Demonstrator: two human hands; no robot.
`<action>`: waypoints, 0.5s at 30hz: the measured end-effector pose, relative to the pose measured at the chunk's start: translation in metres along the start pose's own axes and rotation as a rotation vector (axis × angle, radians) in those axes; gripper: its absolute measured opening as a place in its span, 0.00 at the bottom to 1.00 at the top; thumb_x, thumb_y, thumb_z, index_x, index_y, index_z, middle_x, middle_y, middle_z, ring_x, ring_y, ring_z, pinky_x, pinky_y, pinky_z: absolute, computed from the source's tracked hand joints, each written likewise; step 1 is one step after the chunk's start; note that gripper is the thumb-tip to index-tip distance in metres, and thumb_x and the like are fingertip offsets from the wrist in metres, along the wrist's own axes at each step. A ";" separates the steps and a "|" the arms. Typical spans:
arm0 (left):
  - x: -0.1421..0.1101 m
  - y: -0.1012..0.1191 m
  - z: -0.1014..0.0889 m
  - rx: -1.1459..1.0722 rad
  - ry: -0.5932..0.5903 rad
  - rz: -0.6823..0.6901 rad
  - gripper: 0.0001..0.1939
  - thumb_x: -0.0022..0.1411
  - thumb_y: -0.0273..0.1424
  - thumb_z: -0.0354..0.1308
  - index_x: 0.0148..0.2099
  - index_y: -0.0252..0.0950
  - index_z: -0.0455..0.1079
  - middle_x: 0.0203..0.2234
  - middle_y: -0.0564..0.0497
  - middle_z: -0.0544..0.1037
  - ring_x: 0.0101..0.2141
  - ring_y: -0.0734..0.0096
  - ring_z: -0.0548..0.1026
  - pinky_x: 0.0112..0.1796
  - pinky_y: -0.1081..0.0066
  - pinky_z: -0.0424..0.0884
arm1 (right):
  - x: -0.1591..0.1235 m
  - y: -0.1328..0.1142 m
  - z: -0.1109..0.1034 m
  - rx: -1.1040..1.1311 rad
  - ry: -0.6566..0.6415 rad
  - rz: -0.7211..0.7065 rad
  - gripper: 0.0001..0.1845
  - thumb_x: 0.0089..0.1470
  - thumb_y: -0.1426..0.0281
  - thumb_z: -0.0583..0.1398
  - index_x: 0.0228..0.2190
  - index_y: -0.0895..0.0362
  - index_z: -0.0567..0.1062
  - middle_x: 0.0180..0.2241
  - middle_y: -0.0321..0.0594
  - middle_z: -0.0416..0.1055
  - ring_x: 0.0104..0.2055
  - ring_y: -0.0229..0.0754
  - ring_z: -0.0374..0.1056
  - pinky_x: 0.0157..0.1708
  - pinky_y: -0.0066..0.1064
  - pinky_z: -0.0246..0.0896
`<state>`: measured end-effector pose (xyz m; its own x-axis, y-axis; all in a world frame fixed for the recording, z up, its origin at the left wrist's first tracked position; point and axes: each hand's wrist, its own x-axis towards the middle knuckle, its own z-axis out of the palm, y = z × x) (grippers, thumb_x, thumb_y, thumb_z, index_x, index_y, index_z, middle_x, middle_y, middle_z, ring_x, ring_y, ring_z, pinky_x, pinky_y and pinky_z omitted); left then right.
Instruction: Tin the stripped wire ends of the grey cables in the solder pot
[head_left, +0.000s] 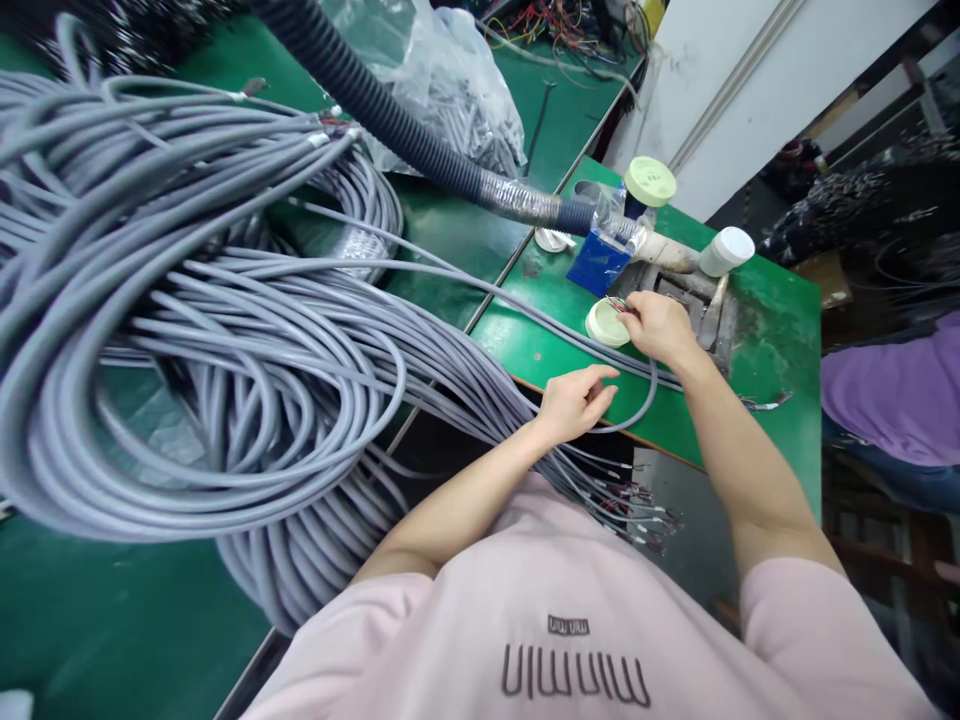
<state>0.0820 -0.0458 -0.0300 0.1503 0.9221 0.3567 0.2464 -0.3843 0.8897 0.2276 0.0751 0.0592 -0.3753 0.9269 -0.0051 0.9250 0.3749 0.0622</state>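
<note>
My right hand (658, 325) is closed on the end of a grey cable (649, 395), its fingers pinched together. Thin stripped wires (616, 304) stick out past the fingertips, over a small pale round tub (607, 328). From that hand the cable bends down in a loop along the table edge. My left hand (571, 405) is near the loop, thumb and index finger apart, with nothing seen in it. Beneath and beside it runs a thick bundle of grey cables (442, 345). Their stripped ends (630, 505) hang below the table edge.
A ribbed hose (397, 110) crosses above the green table (780, 320) to a blue box (600, 260). Behind my right hand are a dark metal block (675, 290), a flat scraper (710, 320) and a white-lidded jar (727, 250). A person in purple (892, 390) is at right.
</note>
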 end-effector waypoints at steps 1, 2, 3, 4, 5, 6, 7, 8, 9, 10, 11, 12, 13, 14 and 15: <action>0.000 0.000 0.000 -0.001 -0.003 -0.001 0.13 0.66 0.36 0.53 0.48 0.36 0.71 0.23 0.54 0.73 0.25 0.76 0.70 0.29 0.76 0.64 | 0.001 -0.002 0.000 -0.014 -0.010 0.001 0.10 0.57 0.65 0.55 0.31 0.57 0.73 0.34 0.47 0.75 0.35 0.48 0.68 0.29 0.35 0.44; 0.000 0.000 0.000 -0.004 -0.005 -0.005 0.13 0.66 0.36 0.53 0.48 0.36 0.71 0.23 0.54 0.73 0.25 0.75 0.70 0.29 0.75 0.64 | 0.001 -0.003 0.000 -0.025 -0.018 0.001 0.10 0.57 0.65 0.55 0.31 0.57 0.73 0.35 0.47 0.75 0.35 0.49 0.68 0.29 0.35 0.44; 0.000 0.001 0.000 -0.009 -0.008 -0.013 0.13 0.66 0.36 0.53 0.48 0.36 0.71 0.23 0.54 0.73 0.25 0.75 0.70 0.29 0.75 0.64 | 0.001 -0.004 -0.001 -0.031 -0.024 0.001 0.10 0.57 0.65 0.55 0.32 0.57 0.74 0.35 0.47 0.75 0.35 0.49 0.68 0.29 0.35 0.44; 0.000 0.001 -0.001 -0.016 -0.013 -0.024 0.13 0.66 0.37 0.53 0.48 0.36 0.71 0.23 0.54 0.73 0.25 0.75 0.70 0.29 0.75 0.64 | 0.000 -0.004 -0.003 -0.036 -0.027 0.000 0.10 0.57 0.65 0.55 0.32 0.57 0.74 0.35 0.47 0.75 0.35 0.49 0.68 0.29 0.35 0.45; 0.000 0.002 -0.002 -0.026 -0.024 -0.039 0.13 0.66 0.37 0.53 0.48 0.36 0.71 0.23 0.54 0.73 0.25 0.75 0.70 0.29 0.75 0.64 | -0.001 -0.003 -0.005 -0.039 -0.022 0.002 0.10 0.57 0.65 0.55 0.32 0.57 0.74 0.35 0.47 0.76 0.35 0.49 0.69 0.29 0.35 0.45; 0.001 0.003 -0.004 -0.042 -0.042 -0.056 0.13 0.66 0.36 0.53 0.49 0.36 0.71 0.23 0.54 0.73 0.25 0.76 0.70 0.29 0.75 0.64 | -0.002 0.001 -0.008 -0.042 -0.009 0.008 0.11 0.57 0.65 0.55 0.32 0.57 0.74 0.35 0.47 0.76 0.35 0.49 0.69 0.29 0.35 0.46; 0.003 0.003 -0.006 -0.062 -0.069 -0.077 0.13 0.66 0.36 0.53 0.49 0.36 0.71 0.24 0.55 0.73 0.25 0.76 0.69 0.29 0.76 0.64 | -0.003 0.006 -0.011 -0.045 0.014 0.024 0.11 0.57 0.65 0.54 0.32 0.57 0.74 0.35 0.47 0.76 0.35 0.49 0.69 0.29 0.35 0.46; 0.005 0.004 -0.008 -0.085 -0.103 -0.100 0.13 0.65 0.36 0.54 0.48 0.36 0.71 0.24 0.55 0.73 0.25 0.76 0.69 0.29 0.76 0.64 | -0.004 0.014 -0.015 -0.049 0.044 0.053 0.12 0.57 0.64 0.54 0.32 0.57 0.75 0.35 0.47 0.76 0.35 0.49 0.69 0.29 0.35 0.47; 0.007 0.005 -0.010 -0.112 -0.141 -0.124 0.13 0.64 0.36 0.55 0.48 0.36 0.71 0.24 0.55 0.73 0.25 0.77 0.69 0.29 0.76 0.64 | -0.006 0.024 -0.018 -0.056 0.075 0.100 0.12 0.57 0.63 0.54 0.32 0.57 0.75 0.34 0.47 0.76 0.35 0.50 0.69 0.30 0.35 0.48; 0.009 0.006 -0.013 -0.140 -0.175 -0.147 0.13 0.64 0.36 0.55 0.47 0.36 0.71 0.24 0.56 0.73 0.24 0.77 0.69 0.29 0.76 0.64 | -0.007 0.035 -0.020 -0.063 0.101 0.161 0.13 0.57 0.63 0.54 0.32 0.57 0.75 0.34 0.48 0.76 0.35 0.50 0.69 0.30 0.35 0.49; 0.011 0.006 -0.015 -0.167 -0.203 -0.167 0.13 0.63 0.36 0.56 0.46 0.36 0.71 0.24 0.56 0.73 0.24 0.77 0.69 0.28 0.77 0.64 | -0.008 0.047 -0.021 -0.071 0.117 0.232 0.13 0.57 0.62 0.55 0.32 0.57 0.76 0.34 0.48 0.76 0.35 0.51 0.69 0.30 0.36 0.50; 0.014 0.007 -0.017 -0.191 -0.220 -0.184 0.13 0.63 0.37 0.56 0.45 0.35 0.72 0.24 0.56 0.73 0.24 0.78 0.68 0.28 0.77 0.64 | -0.008 0.059 -0.021 -0.079 0.122 0.305 0.14 0.56 0.62 0.55 0.32 0.57 0.76 0.33 0.49 0.76 0.35 0.52 0.69 0.31 0.36 0.52; 0.016 0.007 -0.018 -0.211 -0.229 -0.197 0.13 0.62 0.37 0.57 0.45 0.35 0.72 0.24 0.56 0.73 0.24 0.78 0.68 0.28 0.77 0.64 | -0.009 0.070 -0.018 -0.083 0.115 0.370 0.14 0.56 0.62 0.55 0.32 0.57 0.77 0.33 0.50 0.76 0.35 0.52 0.69 0.31 0.36 0.53; 0.018 0.007 -0.019 -0.225 -0.232 -0.208 0.13 0.62 0.37 0.57 0.44 0.34 0.72 0.24 0.56 0.72 0.24 0.78 0.68 0.28 0.77 0.63 | -0.008 0.080 -0.014 -0.084 0.099 0.424 0.14 0.55 0.62 0.56 0.33 0.57 0.77 0.33 0.50 0.76 0.35 0.53 0.69 0.32 0.37 0.54; 0.019 0.007 -0.019 -0.231 -0.232 -0.216 0.13 0.62 0.37 0.57 0.44 0.34 0.72 0.24 0.56 0.72 0.24 0.78 0.67 0.28 0.77 0.63 | -0.008 0.088 -0.009 -0.081 0.080 0.463 0.14 0.55 0.62 0.56 0.33 0.58 0.77 0.33 0.51 0.76 0.36 0.54 0.70 0.33 0.37 0.56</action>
<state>0.0686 -0.0302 -0.0112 0.3378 0.9355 0.1038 0.0782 -0.1378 0.9874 0.3116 0.1005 0.0733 0.0694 0.9905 0.1187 0.9896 -0.0833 0.1171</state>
